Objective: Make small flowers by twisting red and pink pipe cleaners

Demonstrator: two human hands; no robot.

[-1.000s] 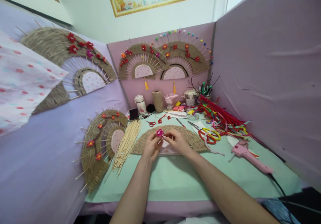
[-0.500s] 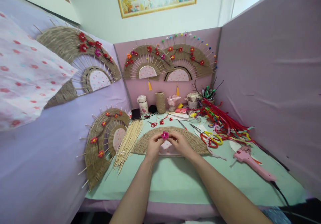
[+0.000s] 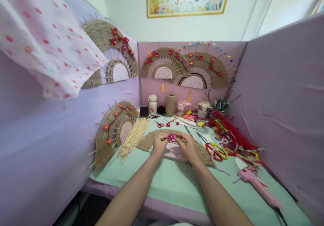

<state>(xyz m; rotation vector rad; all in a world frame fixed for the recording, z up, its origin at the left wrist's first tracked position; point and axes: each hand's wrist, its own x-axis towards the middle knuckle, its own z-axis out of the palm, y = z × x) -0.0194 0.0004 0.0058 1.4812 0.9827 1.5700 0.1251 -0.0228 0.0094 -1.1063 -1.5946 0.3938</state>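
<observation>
Both my hands meet over a woven jute fan (image 3: 149, 140) lying flat on the green table (image 3: 174, 182). My left hand (image 3: 159, 145) and my right hand (image 3: 187, 146) each pinch a small pink pipe-cleaner flower (image 3: 171, 137), held between the fingertips just above the fan's middle. A pink dotted half-circle of the fan (image 3: 174, 151) shows below my hands.
A bundle of bamboo sticks (image 3: 133, 137) lies left of the fan, and a finished fan (image 3: 112, 131) leans on the left wall. Red and yellow scissors (image 3: 215, 149), a pile of pipe cleaners (image 3: 233, 135) and a pink glue gun (image 3: 258, 185) lie to the right. A twine spool (image 3: 170, 105) stands at the back.
The view has swung to the left and upward. My hands stay together on the pink flower over the fan, with the fingers shifting slightly around it.
</observation>
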